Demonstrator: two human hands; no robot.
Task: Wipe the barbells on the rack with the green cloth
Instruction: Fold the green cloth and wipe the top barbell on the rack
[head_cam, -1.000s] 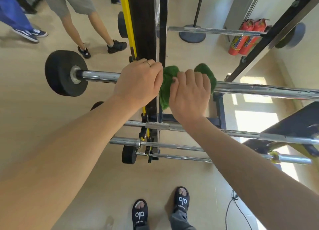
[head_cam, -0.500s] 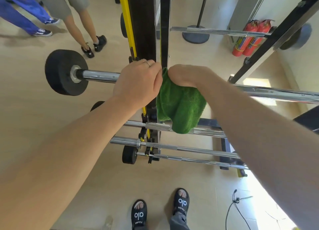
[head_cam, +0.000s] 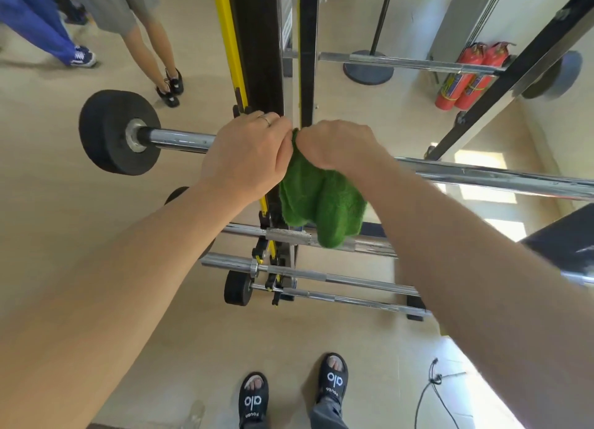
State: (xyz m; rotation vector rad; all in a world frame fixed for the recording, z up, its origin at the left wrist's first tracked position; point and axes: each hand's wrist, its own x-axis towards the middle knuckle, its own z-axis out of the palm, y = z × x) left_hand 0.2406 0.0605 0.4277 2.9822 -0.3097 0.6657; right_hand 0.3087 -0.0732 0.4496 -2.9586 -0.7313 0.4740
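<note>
A chrome barbell (head_cam: 482, 176) with a black end weight (head_cam: 111, 131) lies across the black and yellow rack (head_cam: 260, 58) at chest height. My left hand (head_cam: 244, 153) grips the bar just left of the rack post. My right hand (head_cam: 334, 145) grips the bar right beside it, holding the green cloth (head_cam: 318, 203), which hangs down below the bar. Lower on the rack lie three more bars (head_cam: 321, 276), and another bar (head_cam: 401, 62) sits higher behind.
Two people's legs (head_cam: 151, 49) stand at the upper left on the beige floor. Two red fire extinguishers (head_cam: 463, 78) lean by the wall at the upper right. A black bench (head_cam: 565, 235) is at the right edge. A cable (head_cam: 427, 396) lies by my sandalled feet.
My right hand rolled over the bar from on top of the cloth, so the cloth now hangs below. The left hand kept its grip. The people at the upper left stepped nearer.
</note>
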